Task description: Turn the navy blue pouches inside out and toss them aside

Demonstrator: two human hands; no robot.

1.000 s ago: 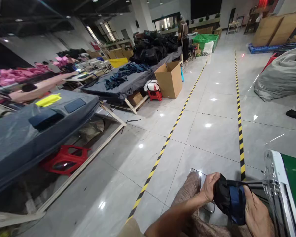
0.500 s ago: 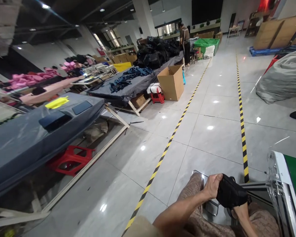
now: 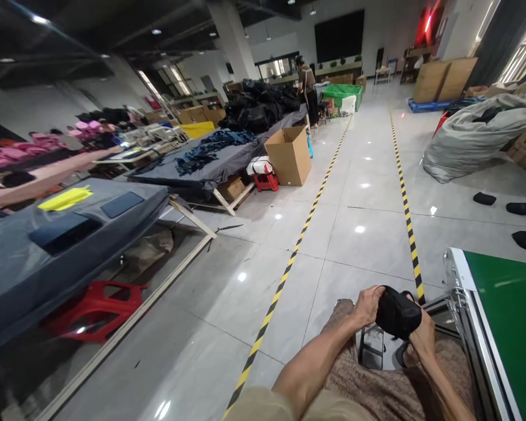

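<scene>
Both my hands hold one small black fabric piece (image 3: 397,316) over my lap, low and right of centre in the head view. My left hand (image 3: 367,305) grips its left edge with bent fingers. My right hand (image 3: 422,338) closes on its right side from below, partly hidden by the fabric. My knees in brown patterned trousers (image 3: 377,386) are under the hands. A green conveyor belt (image 3: 508,316) with a white metal frame stands just right of my right hand.
Yellow-black tape lines (image 3: 289,272) run along the glossy tiled floor. Grey-covered tables (image 3: 61,245) with red stools (image 3: 92,307) beneath line the left. A cardboard box (image 3: 289,155), a large grey sack (image 3: 469,140), loose black pieces (image 3: 504,204) and a distant standing person (image 3: 307,88) are beyond.
The blue lining seen a second ago is no longer visible; the piece now looks all black. My hands have lifted slightly, and the view has swung right, showing more of the belt and sack.
</scene>
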